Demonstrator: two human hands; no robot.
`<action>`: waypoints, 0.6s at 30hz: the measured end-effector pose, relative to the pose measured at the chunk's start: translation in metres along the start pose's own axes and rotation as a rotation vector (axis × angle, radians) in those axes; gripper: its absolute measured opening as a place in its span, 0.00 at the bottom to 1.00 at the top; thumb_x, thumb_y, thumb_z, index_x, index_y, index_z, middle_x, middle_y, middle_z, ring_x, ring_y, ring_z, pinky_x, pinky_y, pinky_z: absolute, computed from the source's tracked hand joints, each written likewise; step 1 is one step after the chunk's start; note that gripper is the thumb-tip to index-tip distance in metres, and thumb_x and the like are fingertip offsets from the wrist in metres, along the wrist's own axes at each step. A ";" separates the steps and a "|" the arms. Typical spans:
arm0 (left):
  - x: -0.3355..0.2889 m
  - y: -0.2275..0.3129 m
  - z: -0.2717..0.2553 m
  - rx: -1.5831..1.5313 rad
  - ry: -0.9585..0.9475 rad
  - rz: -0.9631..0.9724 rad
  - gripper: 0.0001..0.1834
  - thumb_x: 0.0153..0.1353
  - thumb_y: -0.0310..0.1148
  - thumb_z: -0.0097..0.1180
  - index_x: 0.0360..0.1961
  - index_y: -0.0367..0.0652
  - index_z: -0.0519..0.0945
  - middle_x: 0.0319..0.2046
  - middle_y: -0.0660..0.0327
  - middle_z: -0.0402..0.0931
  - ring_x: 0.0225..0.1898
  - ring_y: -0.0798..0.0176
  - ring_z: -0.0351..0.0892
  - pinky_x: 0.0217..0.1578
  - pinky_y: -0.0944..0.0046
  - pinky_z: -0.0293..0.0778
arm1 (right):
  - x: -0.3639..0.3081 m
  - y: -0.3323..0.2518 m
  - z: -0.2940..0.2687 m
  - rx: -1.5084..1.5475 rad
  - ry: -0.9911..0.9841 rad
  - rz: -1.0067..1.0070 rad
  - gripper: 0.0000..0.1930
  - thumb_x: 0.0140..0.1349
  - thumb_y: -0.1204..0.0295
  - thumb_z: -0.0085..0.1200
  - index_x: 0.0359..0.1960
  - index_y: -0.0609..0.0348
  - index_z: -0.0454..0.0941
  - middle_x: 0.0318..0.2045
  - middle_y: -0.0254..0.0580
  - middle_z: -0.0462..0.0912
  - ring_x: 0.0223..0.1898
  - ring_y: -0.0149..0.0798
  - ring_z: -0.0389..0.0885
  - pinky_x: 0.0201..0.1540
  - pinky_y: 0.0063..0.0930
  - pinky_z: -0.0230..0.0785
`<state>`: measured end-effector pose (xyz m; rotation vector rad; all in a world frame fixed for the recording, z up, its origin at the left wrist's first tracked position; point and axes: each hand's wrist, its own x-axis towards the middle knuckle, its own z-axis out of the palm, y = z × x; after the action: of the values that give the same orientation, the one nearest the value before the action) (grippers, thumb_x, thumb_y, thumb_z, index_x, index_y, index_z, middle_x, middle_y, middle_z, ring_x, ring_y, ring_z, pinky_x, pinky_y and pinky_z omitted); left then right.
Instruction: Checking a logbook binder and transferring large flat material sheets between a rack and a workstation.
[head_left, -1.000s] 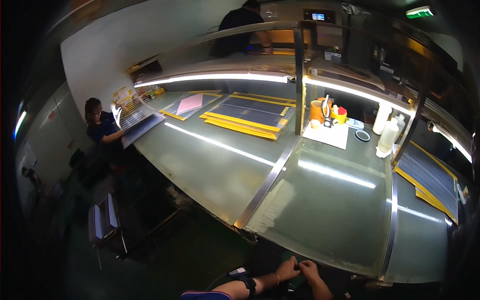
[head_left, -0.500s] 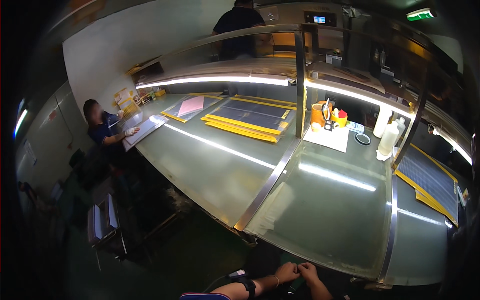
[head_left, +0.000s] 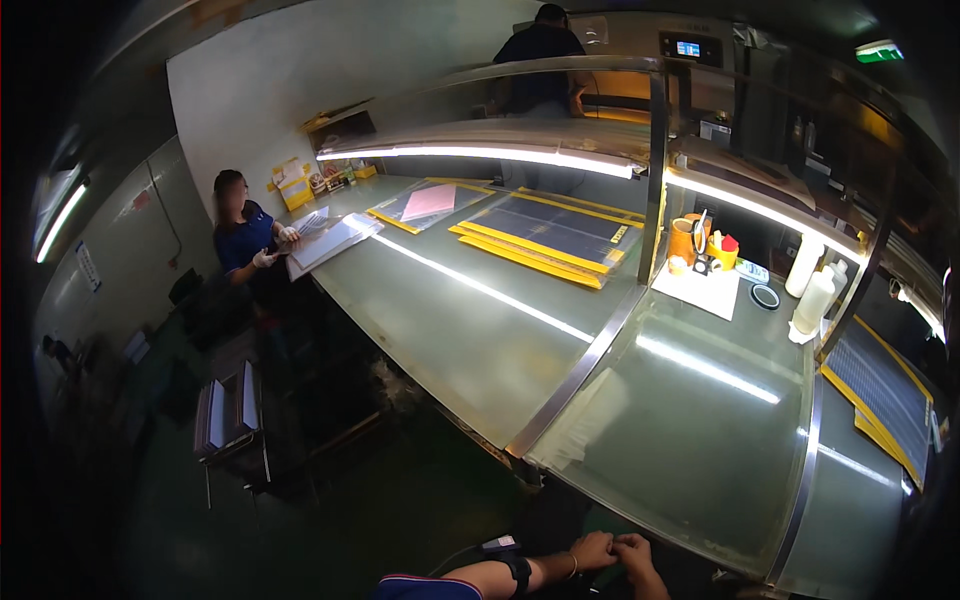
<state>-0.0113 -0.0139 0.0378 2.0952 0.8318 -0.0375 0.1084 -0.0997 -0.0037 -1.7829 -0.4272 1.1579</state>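
Note:
Below the front edge of the glass-topped table, my left hand (head_left: 592,551) and my right hand (head_left: 633,552) meet, fingertips curled together. Both are closed; whatever their fingers may pinch is too small or hidden to tell. A dark band (head_left: 517,574) wraps my left forearm, and a thin bracelet (head_left: 574,565) circles that wrist. Beside the forearm lies a small device (head_left: 500,543) with a lit face and a cable. The nearest part of the table is a bare glass panel (head_left: 690,440).
Yellow-edged dark sheets (head_left: 550,240) lie on the table, with a pink sheet (head_left: 430,202) farther left. White bottles (head_left: 815,300), a tape roll (head_left: 765,297) and an orange cup (head_left: 682,240) stand under the shelf. A gloved co-worker (head_left: 245,235) handles white sheets (head_left: 330,240); another person (head_left: 540,55) stands behind.
The view has shifted, so the table and its things sit farther right and lower. My hands remain together. The co-worker at the left has straightened up and lifted part of the sheets.

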 end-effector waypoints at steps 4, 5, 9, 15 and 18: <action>-0.002 0.008 -0.010 -0.006 -0.083 -0.040 0.19 0.45 0.49 0.59 0.23 0.43 0.73 0.26 0.55 0.76 0.35 0.50 0.76 0.34 0.54 0.71 | -0.007 -0.013 0.000 0.054 -0.014 0.053 0.14 0.45 0.77 0.59 0.35 0.65 0.74 0.30 0.41 0.79 0.31 0.33 0.77 0.34 0.25 0.69; -0.002 0.009 -0.011 -0.002 -0.088 -0.030 0.18 0.44 0.47 0.58 0.24 0.42 0.74 0.28 0.54 0.76 0.35 0.50 0.77 0.35 0.53 0.71 | -0.009 -0.014 0.000 0.051 -0.023 0.046 0.14 0.45 0.77 0.58 0.35 0.65 0.74 0.30 0.40 0.79 0.31 0.32 0.77 0.34 0.25 0.69; 0.001 0.007 -0.010 0.026 -0.108 -0.022 0.17 0.43 0.46 0.58 0.25 0.42 0.75 0.30 0.53 0.77 0.36 0.49 0.77 0.36 0.53 0.72 | -0.004 -0.007 -0.001 0.051 -0.034 0.023 0.13 0.46 0.77 0.58 0.35 0.65 0.74 0.29 0.39 0.79 0.31 0.31 0.76 0.34 0.24 0.69; -0.002 0.012 -0.011 0.008 -0.112 -0.053 0.18 0.44 0.46 0.58 0.26 0.42 0.75 0.30 0.52 0.77 0.36 0.48 0.77 0.37 0.53 0.72 | -0.007 -0.012 -0.001 0.049 -0.013 0.035 0.12 0.46 0.77 0.58 0.35 0.64 0.74 0.30 0.39 0.79 0.31 0.31 0.76 0.34 0.24 0.69; -0.001 0.011 -0.012 -0.003 -0.102 -0.061 0.18 0.44 0.46 0.58 0.26 0.41 0.74 0.30 0.52 0.77 0.37 0.48 0.77 0.37 0.52 0.72 | -0.012 -0.022 0.000 0.065 -0.021 0.037 0.12 0.46 0.77 0.58 0.35 0.64 0.74 0.29 0.39 0.79 0.31 0.31 0.76 0.35 0.23 0.69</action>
<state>-0.0088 -0.0104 0.0535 2.0465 0.8325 -0.1742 0.1065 -0.0969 0.0209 -1.7308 -0.3663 1.2042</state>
